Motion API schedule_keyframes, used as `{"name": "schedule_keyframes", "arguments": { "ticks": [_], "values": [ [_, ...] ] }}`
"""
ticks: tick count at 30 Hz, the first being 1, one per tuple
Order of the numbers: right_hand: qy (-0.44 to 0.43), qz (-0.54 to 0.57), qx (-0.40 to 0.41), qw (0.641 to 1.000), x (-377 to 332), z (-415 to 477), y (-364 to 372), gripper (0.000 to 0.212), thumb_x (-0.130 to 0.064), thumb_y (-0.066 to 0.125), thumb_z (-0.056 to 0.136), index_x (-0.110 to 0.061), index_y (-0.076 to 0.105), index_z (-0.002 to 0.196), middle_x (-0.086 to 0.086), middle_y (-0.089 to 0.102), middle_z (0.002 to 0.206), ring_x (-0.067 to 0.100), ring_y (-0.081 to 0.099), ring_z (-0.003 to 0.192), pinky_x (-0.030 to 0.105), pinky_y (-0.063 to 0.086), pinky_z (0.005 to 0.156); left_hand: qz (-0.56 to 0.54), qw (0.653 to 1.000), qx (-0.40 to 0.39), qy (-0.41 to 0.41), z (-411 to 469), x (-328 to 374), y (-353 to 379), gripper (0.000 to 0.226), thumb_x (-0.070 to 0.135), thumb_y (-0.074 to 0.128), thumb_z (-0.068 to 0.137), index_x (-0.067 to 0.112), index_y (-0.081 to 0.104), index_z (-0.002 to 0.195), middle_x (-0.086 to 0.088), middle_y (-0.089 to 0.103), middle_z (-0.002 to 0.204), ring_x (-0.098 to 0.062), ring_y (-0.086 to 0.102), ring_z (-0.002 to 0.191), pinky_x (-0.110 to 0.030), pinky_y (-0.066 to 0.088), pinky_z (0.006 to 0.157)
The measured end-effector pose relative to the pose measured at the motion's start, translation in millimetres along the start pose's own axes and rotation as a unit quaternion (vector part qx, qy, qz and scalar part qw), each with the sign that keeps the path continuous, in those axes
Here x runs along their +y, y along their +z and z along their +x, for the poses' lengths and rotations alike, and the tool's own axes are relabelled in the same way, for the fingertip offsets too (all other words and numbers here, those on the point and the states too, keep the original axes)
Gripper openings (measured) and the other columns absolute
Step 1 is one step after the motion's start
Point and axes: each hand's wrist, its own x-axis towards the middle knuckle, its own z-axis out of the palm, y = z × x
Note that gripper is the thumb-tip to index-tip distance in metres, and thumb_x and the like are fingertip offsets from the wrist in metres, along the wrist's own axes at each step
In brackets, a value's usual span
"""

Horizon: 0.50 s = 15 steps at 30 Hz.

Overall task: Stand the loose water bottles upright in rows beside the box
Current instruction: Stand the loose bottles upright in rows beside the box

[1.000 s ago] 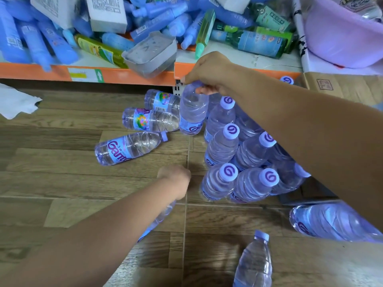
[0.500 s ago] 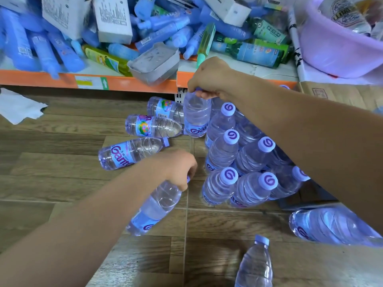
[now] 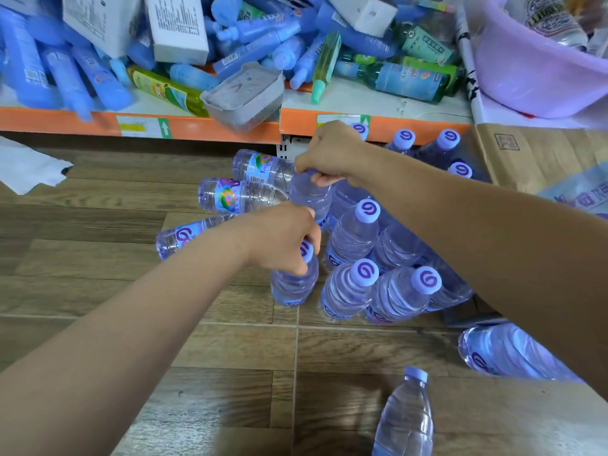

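Several clear water bottles with purple caps [image 3: 363, 274] stand upright in rows on the wooden floor, left of a cardboard box [image 3: 533, 156]. My left hand [image 3: 283, 238] grips the neck of a bottle [image 3: 294, 284] standing at the front left of the group. My right hand [image 3: 332, 156] holds the top of another upright bottle [image 3: 311, 197] at the back left. Three labelled bottles [image 3: 230, 195] lie on their sides to the left. One loose bottle [image 3: 406, 419] lies near the bottom edge, and a larger one [image 3: 506, 353] lies at the right.
An orange-edged shelf [image 3: 210, 126] runs across the back, piled with blue bottles, white boxes and a grey tray [image 3: 243, 93]. A lilac basin [image 3: 539, 70] sits on the box at top right. White paper [image 3: 26, 166] lies on the floor at left.
My left hand lifted a bottle off the floor, swung it upright and brought it to the front left of the rows. My right hand stayed on the back bottle.
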Motion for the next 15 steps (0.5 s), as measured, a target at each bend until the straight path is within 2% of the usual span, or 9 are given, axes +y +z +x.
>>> {"name": "schedule_keyframes", "arguments": {
  "ticks": [2, 4, 8, 11, 13, 15],
  "values": [
    [0.001, -0.008, -0.005, 1.0, 2.1, -2.3, 0.5, 0.029, -0.008, 0.066, 0.077, -0.014, 0.041, 0.062, 0.007, 0.053, 0.059, 0.025, 0.059, 0.067, 0.036, 0.056, 0.083, 0.0, 1.0, 0.007, 0.003, -2.3, -0.4, 2.4, 0.026, 0.018, 0.064, 0.074, 0.023, 0.067, 0.099, 0.011, 0.039, 0.075, -0.008, 0.045, 0.071, -0.014, 0.033, 0.055],
    [-0.001, -0.016, -0.009, 1.0, 3.1, -4.5, -0.6, 0.031, -0.01, 0.065, 0.077, -0.016, 0.039, 0.062, 0.007, 0.052, 0.061, 0.024, 0.058, 0.069, 0.037, 0.055, 0.087, -0.006, 1.0, 0.014, 0.006, -5.3, -0.4, 5.3, 0.025, 0.018, 0.064, 0.074, 0.024, 0.067, 0.098, 0.011, 0.039, 0.076, -0.012, 0.046, 0.076, -0.015, 0.034, 0.058],
    [-0.021, -0.052, -0.013, 0.998, 6.3, -11.5, 0.0, 0.026, -0.013, 0.065, 0.077, -0.014, 0.042, 0.065, 0.007, 0.055, 0.058, 0.026, 0.063, 0.068, 0.036, 0.057, 0.083, -0.013, 0.999, 0.022, 0.023, -9.5, 5.1, 7.2, 0.024, 0.017, 0.063, 0.074, 0.024, 0.067, 0.097, 0.013, 0.039, 0.075, -0.01, 0.044, 0.075, -0.015, 0.035, 0.06],
    [-0.04, -0.082, -0.014, 0.996, 9.0, -16.7, 3.3, 0.027, -0.016, 0.064, 0.077, -0.014, 0.041, 0.064, 0.007, 0.056, 0.056, 0.024, 0.06, 0.066, 0.036, 0.058, 0.08, -0.001, 0.999, 0.016, 0.028, -9.5, 7.1, 8.0, 0.025, 0.019, 0.063, 0.075, 0.024, 0.067, 0.099, 0.013, 0.04, 0.077, -0.01, 0.045, 0.078, -0.015, 0.035, 0.061],
    [-0.043, -0.09, -0.015, 0.995, 11.2, -18.3, 4.8, 0.031, -0.017, 0.062, 0.077, -0.015, 0.038, 0.059, 0.007, 0.056, 0.053, 0.025, 0.058, 0.059, 0.03, 0.057, 0.067, -0.003, 1.0, 0.013, 0.027, -10.9, 7.4, 10.2, 0.024, 0.02, 0.063, 0.076, 0.022, 0.066, 0.1, 0.012, 0.04, 0.078, -0.009, 0.044, 0.075, -0.009, 0.032, 0.059],
    [-0.051, -0.105, -0.011, 0.993, 15.4, -19.6, 6.4, 0.033, -0.019, 0.06, 0.077, -0.015, 0.036, 0.055, 0.005, 0.055, 0.043, 0.021, 0.055, 0.043, 0.02, 0.047, 0.052, -0.011, 0.999, 0.012, 0.028, -13.3, 8.7, 13.1, 0.023, 0.02, 0.064, 0.077, 0.019, 0.066, 0.099, 0.012, 0.04, 0.077, -0.009, 0.043, 0.077, -0.01, 0.033, 0.061]
  ]
}}
